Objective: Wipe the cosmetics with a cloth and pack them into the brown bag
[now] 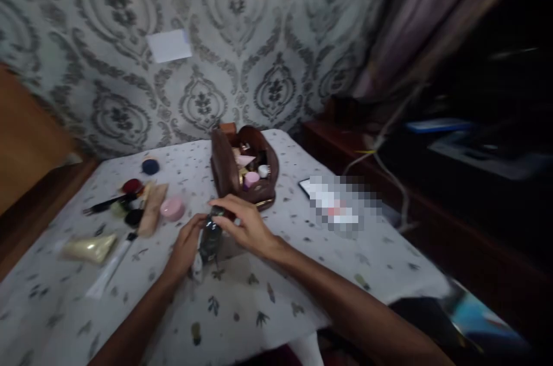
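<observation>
Between my two hands, just in front of the brown bag, is a dark, shiny, glass-like bottle, tilted and blurred. My left hand is closed around its left side and lower part. The fingers of my right hand are closed at its upper end, where the details are too blurred to make out. Behind them the brown toiletry bag stands unzipped, with a pink jar, a white-capped item and other small cosmetics inside. A round pink jar sits left of my left hand.
Left on the patterned tablecloth lie a gold tube, a clear slim tube, a beige tube, a black pen-like item, a red-lidded jar and a dark blue lid. A phone, partly pixelated, lies right.
</observation>
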